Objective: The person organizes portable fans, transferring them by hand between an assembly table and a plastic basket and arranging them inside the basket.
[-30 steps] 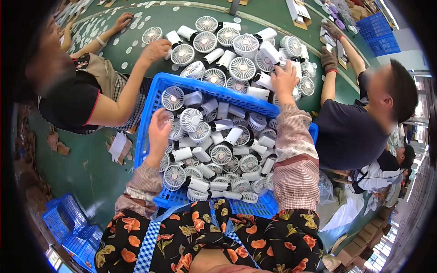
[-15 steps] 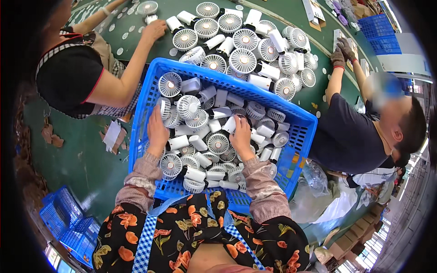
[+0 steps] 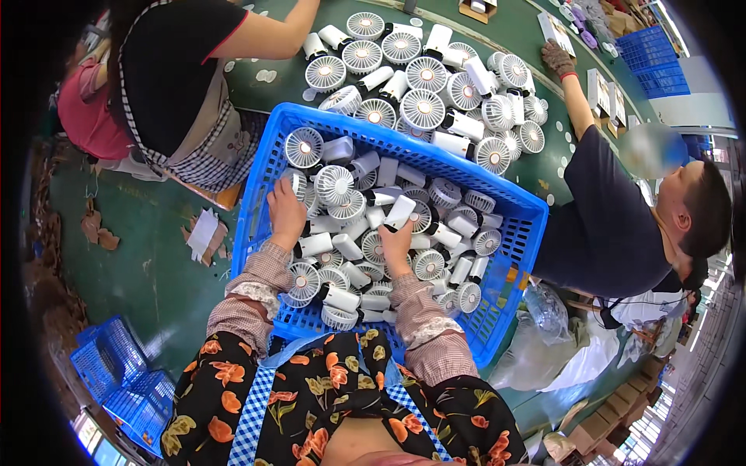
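A large blue plastic basket in front of me is full of white handheld fans with round grilles and black-necked handles. My right hand is closed on the white handle of a handheld fan near the middle of the pile. At the basket's left side, my left hand curls its fingers against the round head of another handheld fan; part of that fan is hidden behind the fingers and neighbouring fans.
More white fans are heaped on the green table beyond the basket. A co-worker in a checkered apron stands left; another in a dark shirt works at right with a gloved hand on a white box. Blue crates stand lower left.
My right hand has shifted left and slightly nearer, with a fan handle in its fingers. My left hand has moved up onto a fan head. The left co-worker has leaned farther away.
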### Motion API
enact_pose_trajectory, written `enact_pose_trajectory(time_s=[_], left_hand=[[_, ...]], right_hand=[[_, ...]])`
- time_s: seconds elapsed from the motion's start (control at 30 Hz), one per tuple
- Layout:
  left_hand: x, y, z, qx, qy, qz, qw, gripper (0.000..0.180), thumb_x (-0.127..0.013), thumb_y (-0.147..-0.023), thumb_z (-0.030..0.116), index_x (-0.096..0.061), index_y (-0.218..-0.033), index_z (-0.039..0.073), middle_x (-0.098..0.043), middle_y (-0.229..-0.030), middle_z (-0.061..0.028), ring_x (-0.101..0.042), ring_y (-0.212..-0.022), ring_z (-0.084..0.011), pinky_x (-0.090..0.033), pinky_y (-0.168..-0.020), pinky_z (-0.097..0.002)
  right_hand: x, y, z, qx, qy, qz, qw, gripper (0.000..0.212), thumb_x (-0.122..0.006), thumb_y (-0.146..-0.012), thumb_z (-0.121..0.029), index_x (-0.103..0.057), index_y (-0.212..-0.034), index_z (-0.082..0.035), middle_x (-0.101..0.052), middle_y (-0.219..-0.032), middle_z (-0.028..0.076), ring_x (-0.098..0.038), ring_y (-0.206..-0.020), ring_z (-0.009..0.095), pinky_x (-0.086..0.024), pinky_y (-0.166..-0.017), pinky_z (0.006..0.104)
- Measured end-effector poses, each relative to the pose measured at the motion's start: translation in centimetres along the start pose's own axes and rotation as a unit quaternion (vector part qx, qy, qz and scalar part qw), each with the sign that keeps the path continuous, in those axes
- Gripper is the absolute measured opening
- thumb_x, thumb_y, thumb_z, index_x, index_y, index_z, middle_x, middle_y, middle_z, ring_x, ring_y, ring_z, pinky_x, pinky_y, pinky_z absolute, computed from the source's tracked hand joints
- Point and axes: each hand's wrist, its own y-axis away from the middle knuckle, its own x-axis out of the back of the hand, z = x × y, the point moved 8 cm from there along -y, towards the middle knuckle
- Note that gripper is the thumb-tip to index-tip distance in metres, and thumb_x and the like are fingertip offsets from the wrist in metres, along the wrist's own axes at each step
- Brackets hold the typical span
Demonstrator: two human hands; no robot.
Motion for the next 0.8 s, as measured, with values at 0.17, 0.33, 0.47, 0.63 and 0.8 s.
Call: enact_pose_trajectory(time_s=[0.17, 0.33, 0.47, 0.63, 0.8], left_hand=[[0.4, 0.0, -0.5, 0.063, 0.021, -0.066, 0.996, 0.064, -0.063, -0.065, 0.007, -0.033, -0.123, 0.006, -0.044, -0.118, -0.0168, -0.044, -0.102, -0.0369, -0.041, -0.084, -0.0444], [3.7, -0.1, 0.0, 0.103, 0.073, -0.103, 0.987, 0.061, -0.065, -0.066, 0.019, -0.039, -0.121, 0.009, -0.059, -0.095, -0.0173, -0.055, -0.088, -0.0364, -0.046, -0.073, -0.0444], [5.8, 0.4, -1.4, 0.084, 0.297, -0.061, 0.949, 0.050, -0.061, -0.070, 0.018, -0.046, -0.117, 0.007, -0.061, -0.092, -0.0172, -0.061, -0.082, -0.0313, -0.048, -0.073, -0.0386], [4.2, 1.5, 0.4, -0.088, 0.268, -0.101, 0.954, 0.046, -0.062, -0.072, 0.017, -0.047, -0.113, 0.002, -0.054, -0.105, -0.0136, -0.051, -0.100, -0.0214, -0.040, -0.087, -0.0321], [-0.8, -0.9, -3.3, 0.181, 0.532, -0.108, 0.820, 0.059, -0.056, -0.084, 0.032, -0.032, -0.130, 0.003, -0.041, -0.127, -0.0134, -0.039, -0.117, -0.0226, -0.031, -0.097, -0.0327]], right_hand=[[-0.7, -0.1, -1.6, 0.005, -0.053, -0.166, 0.985, 0.041, -0.069, -0.066, -0.012, -0.050, -0.100, 0.001, -0.060, -0.086, 0.009, -0.059, -0.075, 0.019, -0.047, -0.068, 0.0309], [-1.0, -0.9, -2.3, -0.076, -0.172, -0.226, 0.956, 0.035, -0.063, -0.076, -0.014, -0.053, -0.106, 0.001, -0.060, -0.090, 0.007, -0.058, -0.075, 0.013, -0.047, -0.067, 0.0262], [-3.3, -0.8, -2.8, 0.010, -0.095, -0.245, 0.965, 0.040, -0.065, -0.076, -0.020, -0.053, -0.107, 0.002, -0.061, -0.096, 0.010, -0.059, -0.083, 0.015, -0.046, -0.073, 0.0272], [-4.7, -1.5, -1.6, -0.102, -0.206, -0.275, 0.934, 0.046, -0.063, -0.079, -0.018, -0.045, -0.117, -0.001, -0.056, -0.104, 0.010, -0.057, -0.088, 0.016, -0.047, -0.075, 0.0295], [-6.2, 0.2, -1.7, -0.189, -0.349, -0.276, 0.875, 0.047, -0.059, -0.083, -0.015, -0.036, -0.122, -0.007, -0.052, -0.105, 0.009, -0.057, -0.092, 0.020, -0.052, -0.074, 0.0349]])
